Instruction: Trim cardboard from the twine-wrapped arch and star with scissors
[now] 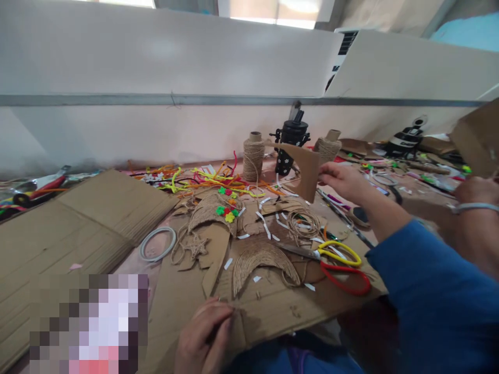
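My right hand is raised over the back of the work area, thumb and fingers pinching a cut piece of brown cardboard with a curved inner edge. My left hand rests at the near edge of the cardboard sheet, its fingers curled together with nothing visible in them. Between the hands lie a twine-wrapped crescent and scissors with yellow and red handles. Farther back is another twine-covered crescent with small coloured flowers, beside a twine star.
Two twine spools flank a black decorated container. Colourful pipe cleaners lie along the wall. Folded cardboard and a white tape ring are at left. Another person's hand is at right.
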A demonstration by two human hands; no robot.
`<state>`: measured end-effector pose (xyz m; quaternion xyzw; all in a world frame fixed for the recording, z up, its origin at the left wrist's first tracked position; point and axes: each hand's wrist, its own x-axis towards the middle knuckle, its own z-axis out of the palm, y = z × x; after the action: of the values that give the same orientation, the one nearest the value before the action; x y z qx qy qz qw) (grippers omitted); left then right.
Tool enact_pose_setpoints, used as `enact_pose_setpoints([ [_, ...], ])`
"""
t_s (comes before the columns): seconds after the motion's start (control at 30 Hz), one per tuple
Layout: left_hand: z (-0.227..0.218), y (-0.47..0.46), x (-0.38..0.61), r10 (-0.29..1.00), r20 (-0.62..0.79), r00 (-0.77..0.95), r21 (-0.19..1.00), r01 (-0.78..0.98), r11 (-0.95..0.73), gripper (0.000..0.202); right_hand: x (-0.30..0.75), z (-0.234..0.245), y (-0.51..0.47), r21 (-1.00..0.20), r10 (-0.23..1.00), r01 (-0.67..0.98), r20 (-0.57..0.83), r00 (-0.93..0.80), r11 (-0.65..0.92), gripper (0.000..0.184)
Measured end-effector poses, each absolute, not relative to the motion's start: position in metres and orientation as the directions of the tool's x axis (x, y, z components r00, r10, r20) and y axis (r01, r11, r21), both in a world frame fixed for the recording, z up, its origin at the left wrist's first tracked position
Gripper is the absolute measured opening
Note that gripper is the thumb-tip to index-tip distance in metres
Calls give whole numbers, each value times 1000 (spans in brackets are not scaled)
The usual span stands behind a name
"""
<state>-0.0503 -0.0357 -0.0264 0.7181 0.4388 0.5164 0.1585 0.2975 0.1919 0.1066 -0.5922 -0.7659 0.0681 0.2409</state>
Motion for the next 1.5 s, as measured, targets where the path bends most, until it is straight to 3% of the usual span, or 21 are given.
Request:
enact_pose_setpoints([
  [0.17,-30,-43,-44,906,401,-136,869,370,-329,16,290,103,166,-549,886,710,394,-245,441,25],
  [0.3,-24,-42,-48,976,149,-161,966,233,-109,25,268,107,128,-479,807,659,454,-379,579,24],
  [0.4,-11,-39,-47,985,-91,-150,996,-11,90,33,238,108,92,-340,717,645,474,-511,685,16],
  [0.47,0,-36,-43,979,-157,-132,958,-259,119,42,215,105,70,-219,609,586,477,-633,780,17],
  [0.53,11,-32,-37,985,-162,-52,887,-446,122,55,192,99,55,152,349,467,478,-806,871,23],
  [0.6,18,-28,-31,987,-160,-30,866,-484,126,57,175,92,49,369,160,339,438,-885,865,28],
  [0.73,25,-25,-27,966,-210,-149,860,-499,110,35,159,78,57,378,35,220,439,-898,899,28],
  [0.8,28,-27,-36,928,-216,-302,851,-524,27,25,157,73,67,294,57,235,509,-859,927,19],
  [0.9,36,-36,-64,782,-157,-603,844,-493,-210,20,153,69,83,130,189,343,631,-752,930,10],
  [1.03,47,-54,-103,508,64,-859,838,-230,-495,16,133,64,105,22,351,418,503,-790,908,19],
  [1.17,46,-67,-115,384,83,-919,819,-157,-551,20,96,49,122,20,372,394,287,-883,919,21],
  [1.3,42,-73,-113,408,19,-913,823,-218,-525,19,56,32,134,21,332,335,91,-939,942,22],
  [1.5,40,-78,-116,430,5,-903,817,-244,-523,17,32,20,147,38,426,424,-33,-904,905,30],
])
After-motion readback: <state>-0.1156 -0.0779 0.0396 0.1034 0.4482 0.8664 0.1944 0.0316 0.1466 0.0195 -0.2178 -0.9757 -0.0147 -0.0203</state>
